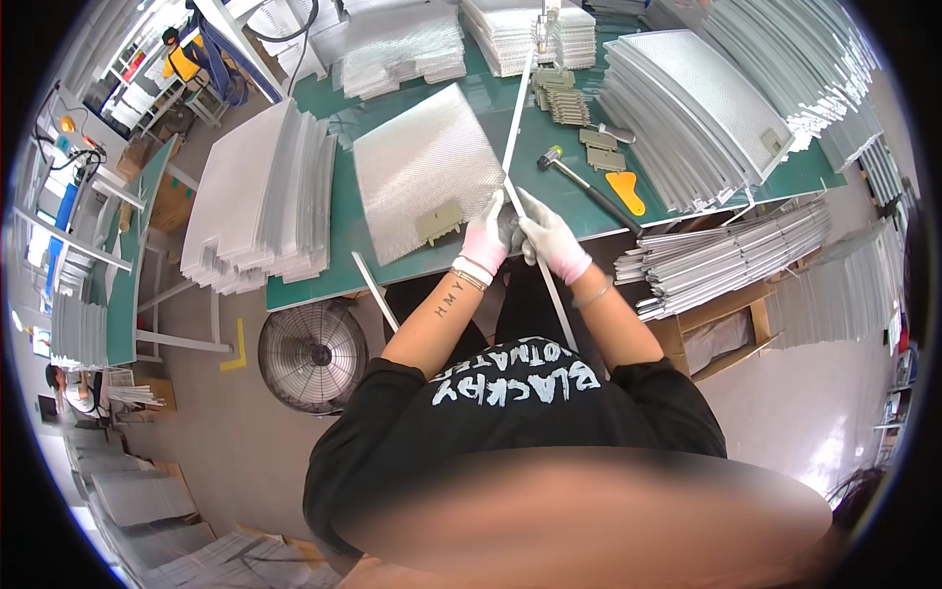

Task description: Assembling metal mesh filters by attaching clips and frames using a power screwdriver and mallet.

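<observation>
A long thin white strip (517, 123) slants across the green table and runs down past its front edge between my arms. My right hand (555, 239), in a white glove with a pink cuff, is closed around it. Gloved the same way, my left hand (485, 239) has its fingers drawn together beside the strip, at the right edge of a silvery mesh-textured panel (422, 157); what they grip is hidden. A dark grey patch shows between the hands. On the panel's near part lies an olive-green plate (439, 224).
Panel stacks stand left (245, 187) and right (677, 118) on the table (324, 280). To the right lie a hammer (589, 187), a yellow scraper (626, 193) and several olive plates (601, 147). A floor fan (314, 355) stands left. A person (184, 61) sits far left.
</observation>
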Tool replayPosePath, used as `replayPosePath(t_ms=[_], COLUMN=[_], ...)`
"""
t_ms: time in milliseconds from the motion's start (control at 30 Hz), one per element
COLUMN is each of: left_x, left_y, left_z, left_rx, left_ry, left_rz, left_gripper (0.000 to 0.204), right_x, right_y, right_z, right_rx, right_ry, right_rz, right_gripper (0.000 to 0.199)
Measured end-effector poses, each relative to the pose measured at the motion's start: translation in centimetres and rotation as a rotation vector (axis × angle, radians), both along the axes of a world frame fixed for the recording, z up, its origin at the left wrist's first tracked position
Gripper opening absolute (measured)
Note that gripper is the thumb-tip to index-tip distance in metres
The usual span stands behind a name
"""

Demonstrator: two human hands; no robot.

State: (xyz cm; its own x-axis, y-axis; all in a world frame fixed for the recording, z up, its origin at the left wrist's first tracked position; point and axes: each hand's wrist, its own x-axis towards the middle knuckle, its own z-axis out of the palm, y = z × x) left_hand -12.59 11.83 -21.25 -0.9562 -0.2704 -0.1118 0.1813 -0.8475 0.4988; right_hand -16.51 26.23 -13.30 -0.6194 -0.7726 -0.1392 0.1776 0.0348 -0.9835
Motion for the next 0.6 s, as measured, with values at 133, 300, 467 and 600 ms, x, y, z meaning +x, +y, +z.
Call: replayPosePath(t_ms=[133, 300, 467, 600], left_x=[0.6, 6.9, 16.4, 17.7], left_y=[1.5, 4.0, -1.5, -15.4], left_z=[0.6, 4.2, 9.6, 0.2], left_rx=[-0.34, 0.016, -1.375, -1.66], left_ry=[-0.111, 0.27, -0.561, -0.717], left_rz=[0.006, -0.219, 0.475, 0.705], left_gripper=[0.029, 0.04, 0.028, 0.043], right_x=[-4.2, -6.5, -7.7, -6.2], right_y=[-3.0, -5.6, -2.7, -4.1], right_z=[0.7, -1.2, -3.0, -2.4], right_rx=[0.113, 0.227, 0.005, -0.136], right_ry=[0.036, 0.035, -0.25, -0.291], right_rz=[-0.035, 0.088, 0.096, 0.14], right_gripper=[0.045, 0.02, 0.01, 0.01])
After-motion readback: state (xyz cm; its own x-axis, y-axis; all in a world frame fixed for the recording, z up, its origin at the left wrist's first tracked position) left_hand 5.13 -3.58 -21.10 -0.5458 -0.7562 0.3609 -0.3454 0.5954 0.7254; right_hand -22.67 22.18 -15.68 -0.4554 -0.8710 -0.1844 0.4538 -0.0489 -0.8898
